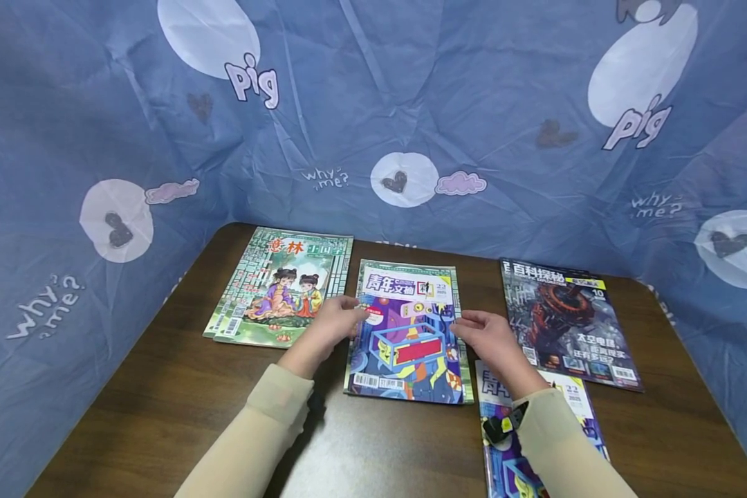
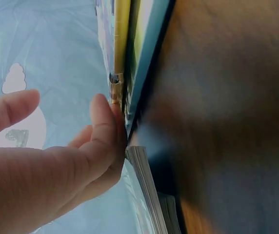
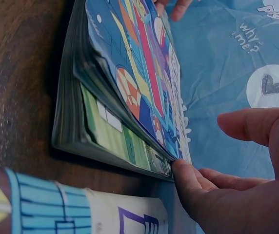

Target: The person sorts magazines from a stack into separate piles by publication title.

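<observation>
A purple-and-blue magazine [image 1: 404, 346] lies on top of a green-covered one [image 1: 464, 377] in the middle of the table, and strips of the lower cover show along the edges. My left hand [image 1: 339, 318] is at the left side of this stack, its fingertips [image 2: 103, 109] right at the spines and its thumb raised apart. On the opposite side, my right hand [image 1: 485, 335] has its fingertips [image 3: 181, 168] against the page edges, with its thumb lifted too. Neither hand grips anything; the fingers are fairly straight.
Overlapping green magazines [image 1: 292, 283] with two cartoon children lie at the left. A dark science magazine [image 1: 566, 321] is at the right. Under my right forearm, a second purple magazine [image 1: 498, 470] is partly covered. Blue printed cloth [image 1: 348, 104] hangs around the wooden table [image 1: 162, 415].
</observation>
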Available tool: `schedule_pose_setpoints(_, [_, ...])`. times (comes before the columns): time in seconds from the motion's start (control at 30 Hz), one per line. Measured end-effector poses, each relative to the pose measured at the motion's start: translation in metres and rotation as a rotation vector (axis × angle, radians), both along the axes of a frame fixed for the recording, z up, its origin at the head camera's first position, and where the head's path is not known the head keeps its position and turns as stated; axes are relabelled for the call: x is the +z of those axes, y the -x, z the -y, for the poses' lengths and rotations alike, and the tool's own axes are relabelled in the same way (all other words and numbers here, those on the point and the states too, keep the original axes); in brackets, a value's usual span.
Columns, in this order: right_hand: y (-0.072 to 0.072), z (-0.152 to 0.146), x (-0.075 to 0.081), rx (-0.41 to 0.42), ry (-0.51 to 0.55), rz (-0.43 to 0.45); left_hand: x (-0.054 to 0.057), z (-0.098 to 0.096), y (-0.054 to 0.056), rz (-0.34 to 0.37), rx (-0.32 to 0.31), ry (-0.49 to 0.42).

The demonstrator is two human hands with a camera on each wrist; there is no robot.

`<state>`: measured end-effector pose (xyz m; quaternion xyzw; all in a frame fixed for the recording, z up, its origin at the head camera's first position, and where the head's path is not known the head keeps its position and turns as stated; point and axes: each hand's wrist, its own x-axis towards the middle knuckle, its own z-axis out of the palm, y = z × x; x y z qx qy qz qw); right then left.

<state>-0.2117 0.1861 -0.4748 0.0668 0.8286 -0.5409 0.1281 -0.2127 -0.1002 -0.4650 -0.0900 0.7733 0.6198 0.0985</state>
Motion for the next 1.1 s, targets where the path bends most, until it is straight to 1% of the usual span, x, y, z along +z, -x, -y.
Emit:
schedule_pose_setpoints(0.17, [0.001,0.000,-0.002,0.002,-0.008,-0.004,-0.001,0.002,0.002,0.002,0.018,-0.024])
schedule_pose_setpoints(0.27, [0.000,0.000,-0.002,0.000,-0.012,-0.010,-0.001,0.002,0.002,0.017,0.024,-0.052])
schedule_pose_setpoints(0.4, [0.000,0.001,-0.002,0.007,-0.016,-0.024,0.001,0.003,0.002,0.057,0.034,-0.167])
schedule_pose_setpoints(0.5, [0.000,0.001,-0.001,0.014,-0.011,-0.035,0.001,0.002,0.001,0.075,0.012,-0.227])
schedule_pose_setpoints(0.63, [0.000,0.000,-0.002,0.028,-0.023,-0.045,-0.003,-0.001,0.000,0.063,-0.063,-0.210])
schedule_pose_setpoints(0.73, [0.000,0.000,-0.003,0.033,-0.035,-0.046,-0.007,-0.003,-0.001,0.046,-0.102,-0.194])
schedule_pose_setpoints(0.8, [0.001,0.000,-0.002,0.032,-0.036,-0.044,-0.008,-0.003,-0.001,0.034,-0.113,-0.194])
schedule_pose_setpoints(0.93, [0.000,0.000,-0.002,0.031,-0.044,-0.035,-0.010,-0.003,-0.001,0.035,-0.121,-0.200])
schedule_pose_setpoints(1.1, [0.000,0.000,-0.002,0.032,-0.035,-0.036,-0.010,-0.003,-0.001,0.062,-0.097,-0.189])
